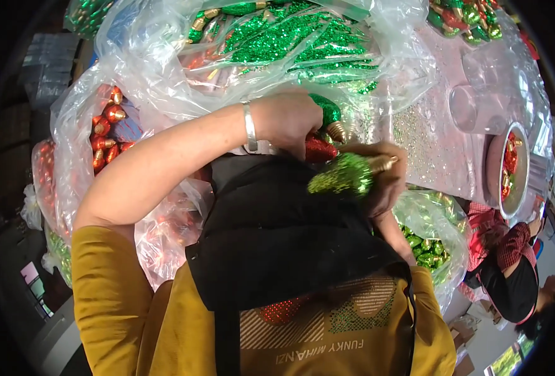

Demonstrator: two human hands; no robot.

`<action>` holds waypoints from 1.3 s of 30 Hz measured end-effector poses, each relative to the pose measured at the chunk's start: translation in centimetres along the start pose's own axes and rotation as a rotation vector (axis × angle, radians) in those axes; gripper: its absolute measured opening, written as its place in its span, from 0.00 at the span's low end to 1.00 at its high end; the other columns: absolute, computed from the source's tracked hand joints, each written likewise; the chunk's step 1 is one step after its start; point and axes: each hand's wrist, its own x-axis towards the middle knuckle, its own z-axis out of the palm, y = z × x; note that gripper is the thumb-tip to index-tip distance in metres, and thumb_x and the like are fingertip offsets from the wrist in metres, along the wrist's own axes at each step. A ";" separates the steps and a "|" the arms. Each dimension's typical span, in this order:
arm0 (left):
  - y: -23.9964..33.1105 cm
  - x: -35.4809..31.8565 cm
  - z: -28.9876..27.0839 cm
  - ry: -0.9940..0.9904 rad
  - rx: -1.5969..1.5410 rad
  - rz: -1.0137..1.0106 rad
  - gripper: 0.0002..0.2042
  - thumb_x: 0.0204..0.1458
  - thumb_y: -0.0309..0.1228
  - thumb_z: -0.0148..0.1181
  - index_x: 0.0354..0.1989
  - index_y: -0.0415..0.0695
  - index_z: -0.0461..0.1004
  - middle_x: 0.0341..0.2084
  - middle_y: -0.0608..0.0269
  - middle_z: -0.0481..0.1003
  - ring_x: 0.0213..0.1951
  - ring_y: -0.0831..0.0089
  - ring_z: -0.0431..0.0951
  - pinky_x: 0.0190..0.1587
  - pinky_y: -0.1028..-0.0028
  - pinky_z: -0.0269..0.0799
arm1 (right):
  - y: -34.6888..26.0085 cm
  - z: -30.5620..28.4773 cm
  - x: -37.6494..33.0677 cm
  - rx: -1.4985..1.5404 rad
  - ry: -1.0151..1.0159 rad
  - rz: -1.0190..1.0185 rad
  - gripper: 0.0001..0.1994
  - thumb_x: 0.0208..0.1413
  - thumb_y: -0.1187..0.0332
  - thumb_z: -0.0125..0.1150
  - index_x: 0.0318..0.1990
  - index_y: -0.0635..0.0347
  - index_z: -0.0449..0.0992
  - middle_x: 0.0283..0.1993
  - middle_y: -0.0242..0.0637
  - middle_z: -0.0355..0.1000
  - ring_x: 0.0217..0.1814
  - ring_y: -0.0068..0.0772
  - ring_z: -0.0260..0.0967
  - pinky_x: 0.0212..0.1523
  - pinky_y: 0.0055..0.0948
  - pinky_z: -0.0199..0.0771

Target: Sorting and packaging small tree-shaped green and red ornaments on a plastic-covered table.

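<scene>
My left hand (293, 122), with a silver bracelet at the wrist, is closed around a red glitter bulb ornament (321, 150). Against its fingers is a dark green bulb ornament (326, 109) with a gold cap; whether the hand grips this one too, I cannot tell. My right hand (389, 175) grips a lime green glitter bulb ornament (343, 177) by its gold-capped end, slightly blurred. Both hands are close together in front of my black apron (277, 232). The left fingertips are partly hidden.
Ahead lies a big clear plastic bag (158, 75) with green glitter (296, 41). Red bulb ornaments (105, 131) fill a bag at left, lime green ones (429, 250) a bag at right. Clear plastic cups (468, 109) and a round tub (494, 182) stand at right, near another person (509, 269).
</scene>
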 end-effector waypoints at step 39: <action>2.5 -4.2 5.3 0.233 0.199 0.060 0.17 0.47 0.30 0.52 0.43 0.33 0.67 0.35 0.47 0.72 0.39 0.54 0.75 0.42 0.60 0.69 | -3.5 4.6 9.4 -0.880 -0.660 0.040 0.06 0.56 0.72 0.53 0.38 0.65 0.70 0.38 0.49 0.71 0.33 0.52 0.71 0.33 0.37 0.72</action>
